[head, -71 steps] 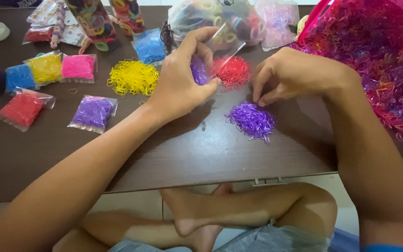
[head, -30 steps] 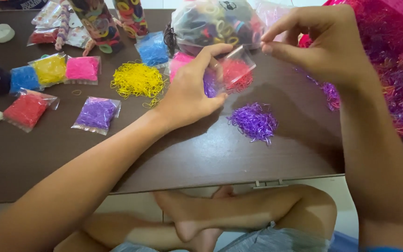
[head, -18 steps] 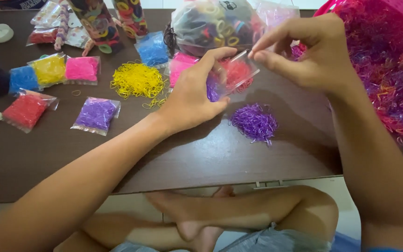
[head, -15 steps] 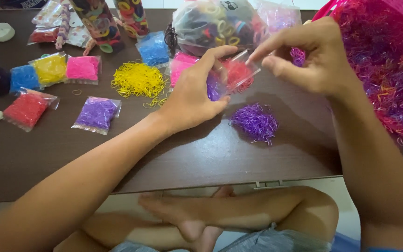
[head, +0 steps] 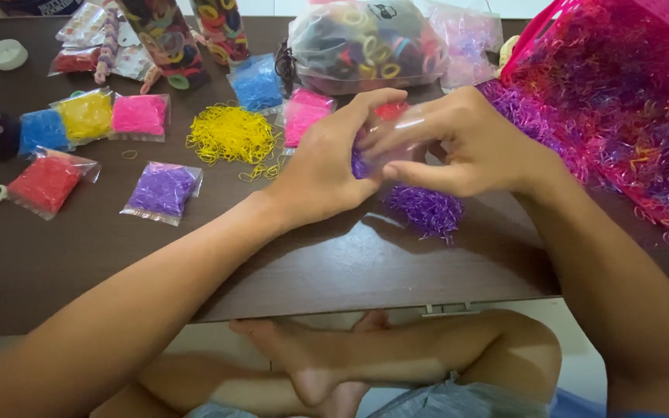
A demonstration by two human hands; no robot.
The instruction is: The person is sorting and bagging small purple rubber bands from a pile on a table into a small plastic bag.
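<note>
My left hand (head: 327, 159) holds a small clear plastic bag (head: 385, 147) partly filled with purple rubber bands, just above the dark brown table (head: 272, 248). My right hand (head: 470, 147) meets it from the right, its fingers pinched on the bag's open end. Right below both hands lies a loose pile of purple bands (head: 426, 209). A bit of a red band pile (head: 391, 111) shows behind my left fingers.
A pink basket (head: 621, 93) heaped with mixed bands fills the right. A loose yellow pile (head: 230, 135) lies centre-left. Sealed bags stand about: purple (head: 162, 190), red (head: 44, 182), blue (head: 39, 130), yellow (head: 85, 116), pink (head: 139, 114). Larger bags of hair ties (head: 365, 42) line the back edge.
My right hand came down from beside the basket and closed on the bag's open end. My left hand kept hold of the bag, lowering it slightly.
</note>
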